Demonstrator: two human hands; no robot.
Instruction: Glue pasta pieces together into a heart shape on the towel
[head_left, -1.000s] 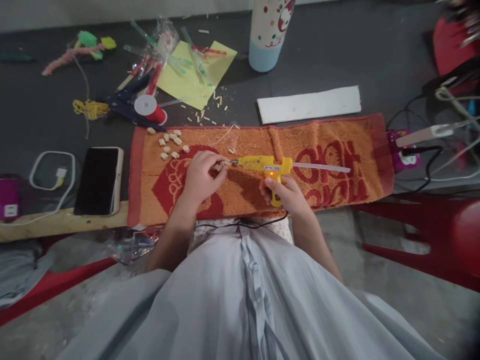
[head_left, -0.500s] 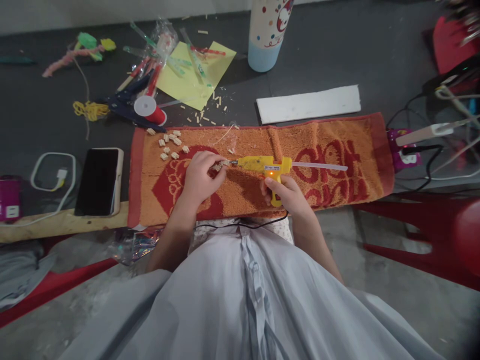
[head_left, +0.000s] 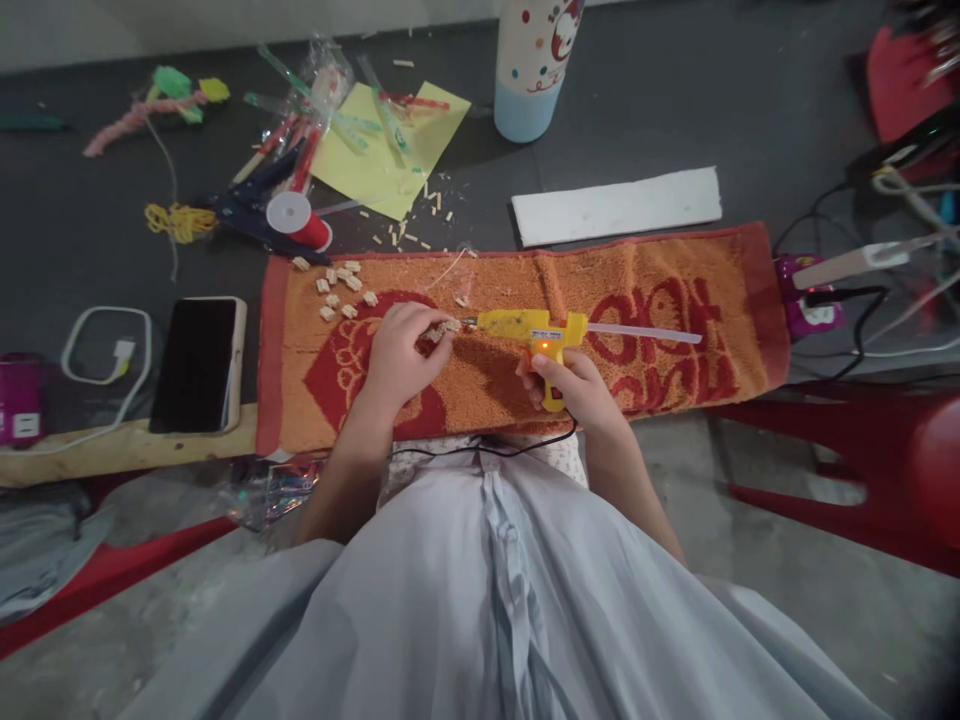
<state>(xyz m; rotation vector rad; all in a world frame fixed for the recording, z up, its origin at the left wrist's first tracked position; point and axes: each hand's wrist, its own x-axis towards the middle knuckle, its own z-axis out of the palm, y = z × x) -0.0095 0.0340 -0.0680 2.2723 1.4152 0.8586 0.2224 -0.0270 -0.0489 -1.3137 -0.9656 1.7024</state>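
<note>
Left hand (head_left: 409, 352) pinching, right hand (head_left: 570, 382) gripping, forearms angled inward

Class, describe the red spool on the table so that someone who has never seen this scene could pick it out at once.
Find the long orange towel lying along the near side of the dark table. Just beyond its far left corner is the spool. Its round white end and red body set it apart from the loose yellow string to its left.

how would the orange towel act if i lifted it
The towel looks floppy, given its creases, so it would probably sag. Its fuzzy surface suggests good grip rather than slipperiness. The small pale pieces resting loose on it could tumble off.
</note>
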